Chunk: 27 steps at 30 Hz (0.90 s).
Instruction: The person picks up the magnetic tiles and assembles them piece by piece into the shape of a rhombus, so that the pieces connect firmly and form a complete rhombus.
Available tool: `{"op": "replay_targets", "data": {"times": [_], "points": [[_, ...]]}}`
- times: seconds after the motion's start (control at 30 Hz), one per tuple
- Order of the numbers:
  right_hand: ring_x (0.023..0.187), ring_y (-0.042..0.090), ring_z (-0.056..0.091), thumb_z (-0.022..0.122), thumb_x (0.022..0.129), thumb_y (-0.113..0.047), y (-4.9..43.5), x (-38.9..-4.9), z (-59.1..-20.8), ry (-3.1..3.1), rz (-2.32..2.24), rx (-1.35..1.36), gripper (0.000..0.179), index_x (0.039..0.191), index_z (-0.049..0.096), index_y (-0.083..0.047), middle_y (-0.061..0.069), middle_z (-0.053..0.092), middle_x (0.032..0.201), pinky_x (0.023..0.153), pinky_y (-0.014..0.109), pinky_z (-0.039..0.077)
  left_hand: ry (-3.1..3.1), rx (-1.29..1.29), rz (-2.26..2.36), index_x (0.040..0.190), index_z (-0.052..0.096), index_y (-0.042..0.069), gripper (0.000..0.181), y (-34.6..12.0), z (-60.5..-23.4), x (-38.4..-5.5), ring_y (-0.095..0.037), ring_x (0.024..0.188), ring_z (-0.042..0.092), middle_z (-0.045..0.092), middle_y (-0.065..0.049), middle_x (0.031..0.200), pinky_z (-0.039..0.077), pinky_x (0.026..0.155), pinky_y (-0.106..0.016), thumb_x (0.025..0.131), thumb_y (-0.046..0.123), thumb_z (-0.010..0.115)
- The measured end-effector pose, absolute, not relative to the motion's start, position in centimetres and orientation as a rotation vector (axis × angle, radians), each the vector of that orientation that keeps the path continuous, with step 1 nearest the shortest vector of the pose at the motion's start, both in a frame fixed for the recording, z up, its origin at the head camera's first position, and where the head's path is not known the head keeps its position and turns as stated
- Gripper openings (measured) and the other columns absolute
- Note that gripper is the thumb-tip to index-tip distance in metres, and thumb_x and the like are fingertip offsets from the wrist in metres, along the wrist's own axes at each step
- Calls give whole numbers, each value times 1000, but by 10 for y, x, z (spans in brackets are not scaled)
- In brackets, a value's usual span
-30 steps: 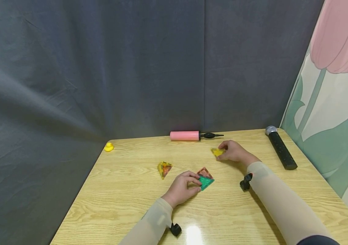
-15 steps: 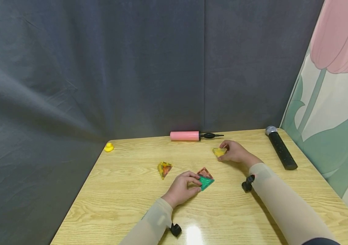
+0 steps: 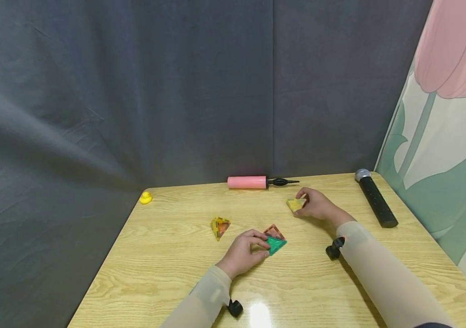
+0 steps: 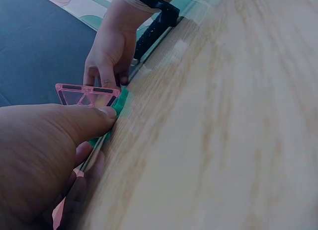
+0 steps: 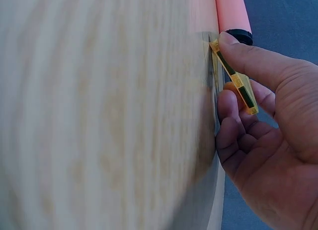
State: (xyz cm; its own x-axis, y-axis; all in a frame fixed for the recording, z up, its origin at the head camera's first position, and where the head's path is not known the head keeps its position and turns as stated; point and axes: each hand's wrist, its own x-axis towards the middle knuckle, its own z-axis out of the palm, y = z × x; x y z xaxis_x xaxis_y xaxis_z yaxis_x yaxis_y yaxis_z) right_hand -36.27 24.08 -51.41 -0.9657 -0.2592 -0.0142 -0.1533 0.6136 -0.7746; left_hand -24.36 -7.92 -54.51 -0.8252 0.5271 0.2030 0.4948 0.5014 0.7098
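My left hand (image 3: 244, 253) pinches a translucent green triangular magnetic tile (image 3: 275, 245) low over the table. Against its far side stands a pink-red triangular tile (image 3: 274, 231), whose framed outline also shows beyond the thumb in the left wrist view. Farther back on the right, my right hand (image 3: 317, 203) pinches a yellow triangular tile (image 3: 294, 205) between thumb and fingers; the right wrist view shows the tile's edge (image 5: 233, 78) tilted up near the tabletop. Left of both hands lies a joined yellow and orange tile piece (image 3: 220, 227).
A pink hand pump (image 3: 247, 182) with a black nozzle lies along the table's back edge. At the right side rests a black microphone (image 3: 377, 200). A yellow rubber duck (image 3: 145, 197) sits in the back left corner. A dark curtain (image 3: 208, 91) hangs behind the wooden table (image 3: 167, 273).
My right hand has shifted slightly to the right with the yellow tile, which has changed its tilt and looks paler. The left hand and the green tile have stayed in place.
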Motion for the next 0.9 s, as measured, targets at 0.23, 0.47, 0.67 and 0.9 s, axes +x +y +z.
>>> {"op": "replay_targets", "data": {"times": [0.23,0.47,0.67,0.9], "points": [[80,25,57,87,86,-8,244,-357,-513,2724,-1319,-347,47,123,59,-3,13,59,94,65,35,51,2690,917,1249,109,83,22,13,-79,-546,-244,-7,123,57,65,10,130,46,111,-35,97,22,79],[75,25,60,81,91,-4,248,-353,-514,2701,-1408,-324,42,126,59,-3,15,60,94,61,36,56,2700,922,1246,109,82,23,12,-79,-546,-243,-7,123,57,65,11,130,46,111,-35,97,22,79],[73,25,60,80,92,-4,251,-352,-518,2683,-1428,-317,40,126,58,-4,15,59,91,61,35,57,2704,916,1236,109,82,23,13,-79,-546,-243,-7,124,57,64,11,130,46,111,-35,97,23,79],[73,25,61,78,93,-2,253,-346,-515,2681,-1472,-347,40,127,58,-4,16,60,94,59,34,55,2700,913,1236,109,82,23,13,-79,-545,-243,-7,124,57,64,11,130,46,111,-35,97,23,79]]}}
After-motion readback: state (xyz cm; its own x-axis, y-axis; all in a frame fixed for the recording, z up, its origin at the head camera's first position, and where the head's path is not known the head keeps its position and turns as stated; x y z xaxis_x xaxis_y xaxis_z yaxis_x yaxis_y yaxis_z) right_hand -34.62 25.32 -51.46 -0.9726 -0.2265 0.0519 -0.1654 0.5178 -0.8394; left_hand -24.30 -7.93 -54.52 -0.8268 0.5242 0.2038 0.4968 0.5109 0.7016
